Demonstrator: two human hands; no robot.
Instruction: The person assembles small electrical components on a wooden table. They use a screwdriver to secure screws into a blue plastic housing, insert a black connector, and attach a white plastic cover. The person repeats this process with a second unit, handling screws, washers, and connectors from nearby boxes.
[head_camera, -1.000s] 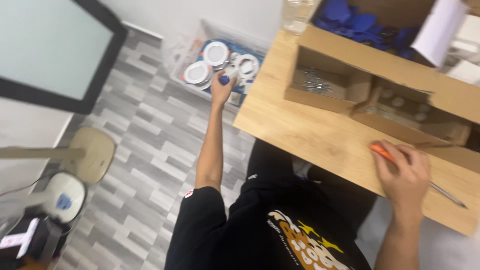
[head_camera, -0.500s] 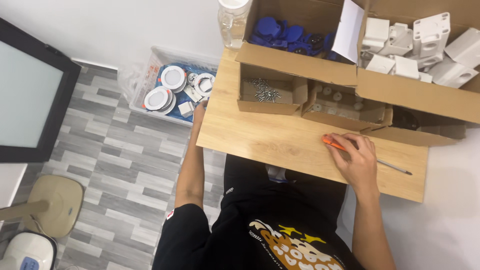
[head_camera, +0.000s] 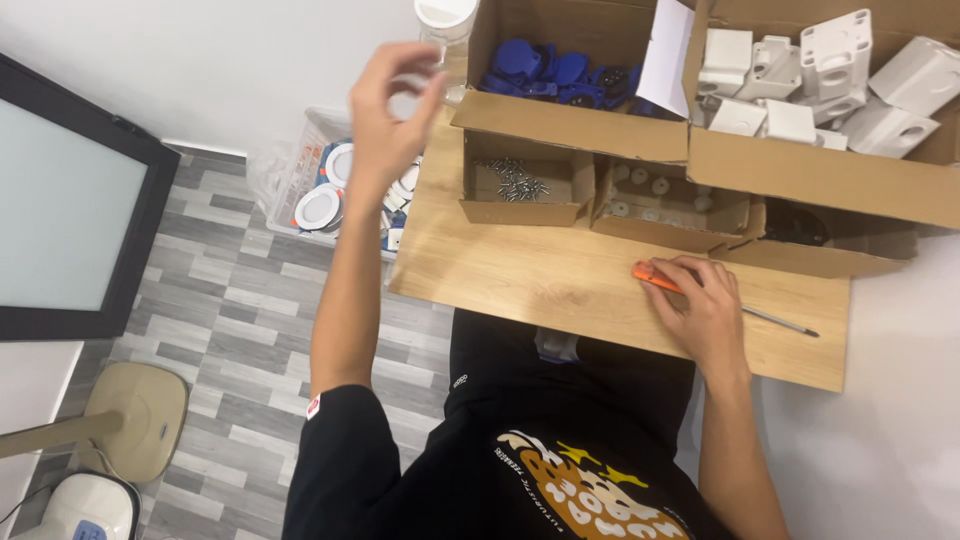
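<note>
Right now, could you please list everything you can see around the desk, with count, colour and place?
wooden desktop: one, light brown, centre
cardboard boxes: several, brown, along the far edge of the desktop
screws: a small pile, silver, in the small left compartment
blue parts: many, blue, in the far left box
white housings: several, white, in the far right box
screwdriver: one, orange handle with metal shaft, on the desktop under the right hand
plastic bin: one, clear, on the floor left of the desk, holding round white fittings
dark-framed panel: one, black frame, left
left hand: raised above the bin, fingers pinched on something small I cannot make out
right hand: resting on the screwdriver
</note>
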